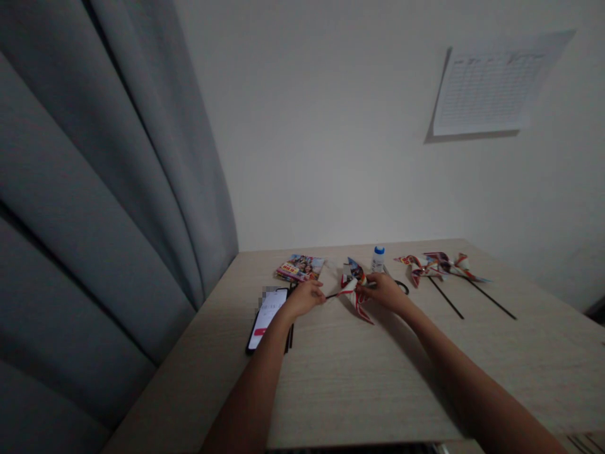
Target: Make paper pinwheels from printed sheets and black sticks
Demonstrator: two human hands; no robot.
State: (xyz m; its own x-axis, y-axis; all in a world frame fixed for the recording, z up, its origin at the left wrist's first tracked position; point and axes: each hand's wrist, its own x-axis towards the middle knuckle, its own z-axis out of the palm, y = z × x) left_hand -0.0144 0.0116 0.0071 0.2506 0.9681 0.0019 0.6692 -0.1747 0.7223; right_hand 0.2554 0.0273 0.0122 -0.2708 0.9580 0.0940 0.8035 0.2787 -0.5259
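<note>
Tabletop (340,384) runs wide btwn front edge (354,444) & R hand (384,291) w/ pinwheel (352,288).

Plain room with grey curtain (142,189), wood-grain table (354,391), wall sheet (489,94).

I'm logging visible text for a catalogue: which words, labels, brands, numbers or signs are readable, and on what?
Nothing reads with certainty.
Phone screen: too small, blurred.
Printed papers: lettering blurred.
Bottle: label too small.
Wall sheet: rows too faint.
Middle pinwheel: print blurred.
Two pinwheels farther right: print blurred.
</note>
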